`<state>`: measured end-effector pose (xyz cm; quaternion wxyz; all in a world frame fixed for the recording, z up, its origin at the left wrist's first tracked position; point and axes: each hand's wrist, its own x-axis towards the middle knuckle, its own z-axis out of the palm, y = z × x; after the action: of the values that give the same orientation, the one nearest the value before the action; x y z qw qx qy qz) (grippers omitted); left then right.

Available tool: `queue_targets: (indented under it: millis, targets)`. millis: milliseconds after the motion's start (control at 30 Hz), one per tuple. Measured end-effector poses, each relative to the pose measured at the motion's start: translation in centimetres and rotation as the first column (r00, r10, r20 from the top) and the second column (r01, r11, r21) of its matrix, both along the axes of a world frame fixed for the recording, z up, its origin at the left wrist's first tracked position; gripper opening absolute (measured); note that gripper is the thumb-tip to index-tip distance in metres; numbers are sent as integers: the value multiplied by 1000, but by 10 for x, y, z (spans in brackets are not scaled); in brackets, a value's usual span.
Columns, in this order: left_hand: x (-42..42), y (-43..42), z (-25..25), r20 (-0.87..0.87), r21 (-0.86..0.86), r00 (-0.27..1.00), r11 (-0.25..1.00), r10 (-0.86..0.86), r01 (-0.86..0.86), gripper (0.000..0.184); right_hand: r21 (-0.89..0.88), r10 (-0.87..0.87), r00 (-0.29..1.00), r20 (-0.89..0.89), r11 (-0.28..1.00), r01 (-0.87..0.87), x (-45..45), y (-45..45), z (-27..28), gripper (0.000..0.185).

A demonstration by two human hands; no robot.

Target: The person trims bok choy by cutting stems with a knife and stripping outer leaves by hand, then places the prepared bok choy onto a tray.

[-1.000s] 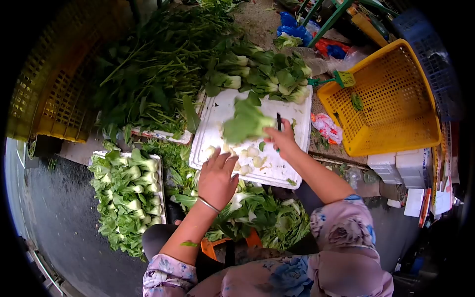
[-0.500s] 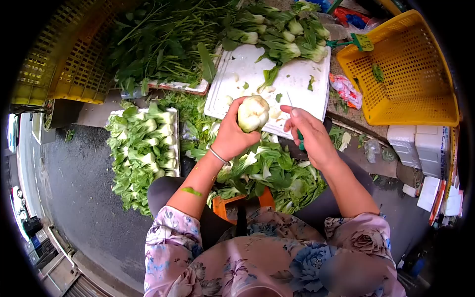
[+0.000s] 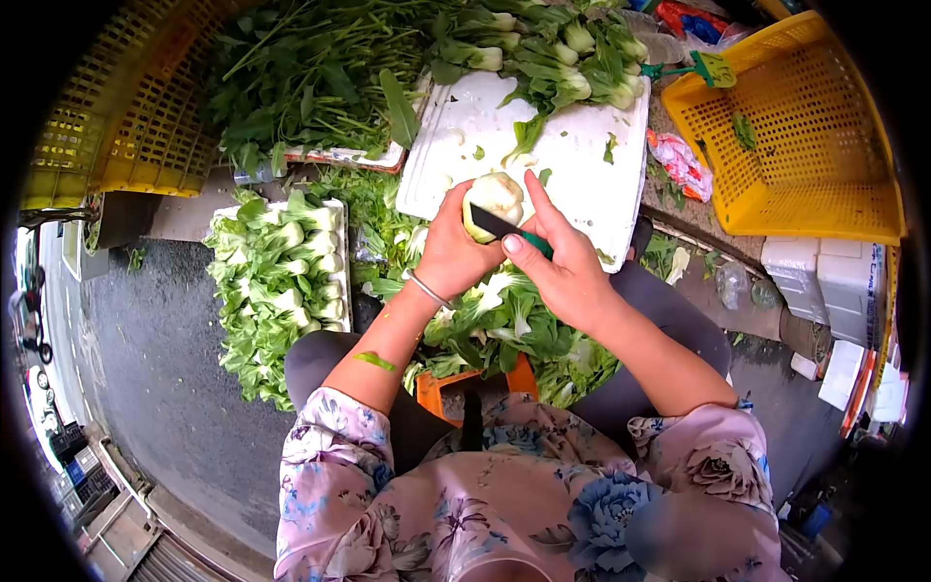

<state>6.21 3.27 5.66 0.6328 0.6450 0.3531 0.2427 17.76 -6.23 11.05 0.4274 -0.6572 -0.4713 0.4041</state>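
My left hand [image 3: 456,241] is wrapped round a bok choy [image 3: 497,197], its pale base facing up. In my right hand [image 3: 562,260] is a knife [image 3: 497,225] with a green handle, its dark blade lying against the near side of the base. Beyond the hands, a white board [image 3: 582,155] carries a loose leaf, small scraps and a heap of bok choy [image 3: 572,58] at its far edge. The leaves of the held bok choy are hidden below my hands.
Rows of bok choy fill a white tray [image 3: 343,262] at the left. Trimmed leaves [image 3: 504,320] lie between the knees above an orange stool [image 3: 436,393]. Yellow crates [image 3: 795,126] stand right and far left [image 3: 145,97]. Dark leafy stems [image 3: 310,78] are piled at the back.
Since one second ago my left hand has taken hold of the bok choy, which my right hand held before. The knife blade has come onto its base. The view has tilted downward.
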Motion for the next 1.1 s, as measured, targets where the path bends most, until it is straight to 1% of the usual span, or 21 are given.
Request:
queue_targets:
  millis: [33,67,133,167,233,267,333,367,433,467,533,567,633,667,733,767,833,867,933,1067,1100]
  targets:
    - [2,0,-9,8,-9,1000,1000,16,-16,70,-70,27,999,34,997,-25,0,0,3,72]
    - [1,0,-11,7,-12,1000,1000,18,-18,70,-72,29,999,33,997,-26,-1,0,4,72]
    - [1,0,-8,-103,116,995,993,-10,22,70,-67,21,990,143,998,-12,-3,0,4,75]
    - [1,-1,-10,-103,114,995,993,-10,22,70,-69,21,990,142,998,-12,-3,0,1,75]
    - [1,-3,-13,-9,54,1000,998,-13,14,67,-8,-16,996,88,1000,16,-1,1,-9,76]
    - [1,-4,-14,-9,52,1000,999,-14,14,67,-9,-16,996,87,1000,17,-1,0,-11,76]
    - [-1,-5,-4,105,-65,994,997,-33,40,62,20,-19,996,89,1000,18,-1,0,-13,72]
    - [-2,-6,1,104,-67,994,997,-30,37,62,29,-19,996,89,999,17,-1,0,-13,70]
    - [-3,-6,8,175,-165,984,984,-40,69,57,3,-11,995,98,1000,11,1,1,-8,65]
    - [-4,-7,7,174,-167,984,984,-39,68,57,1,-10,995,96,1000,10,2,2,-8,65]
    - [-5,-7,4,96,-71,994,996,-48,55,51,56,-24,991,-134,998,31,2,3,-8,61]
    - [-5,-8,4,96,-72,994,996,-47,54,51,56,-23,991,-134,998,31,3,4,-7,61]
    - [-5,-10,1,153,-104,988,994,-11,27,47,28,-13,960,-279,999,22,3,5,-4,59]
    - [-6,-11,-2,151,-105,988,994,-13,29,47,28,-16,960,-281,999,24,3,4,-5,59]
    - [-5,-16,-13,100,-24,994,999,35,-33,49,16,-4,970,-244,1000,8,4,3,-7,57]
    - [-5,-18,-17,98,-25,995,999,32,-30,49,15,-7,969,-245,1000,12,5,3,-6,57]
    - [-4,-21,-20,63,88,993,991,95,-101,47,-9,45,984,-174,999,-47,10,4,-4,55]
    - [-4,-22,-22,63,88,994,991,93,-99,47,-9,43,984,-174,999,-45,10,4,-2,55]
    - [-4,-24,-19,-11,239,986,958,165,-158,47,-68,39,962,-272,996,-60,11,4,1,55]
    - [-3,-25,-10,5,186,993,976,118,-117,48,3,47,972,-231,999,-48,18,4,-7,49]
    - [-4,-23,-8,72,40,995,997,68,-71,48,19,37,984,-174,999,-34,21,4,-9,45]
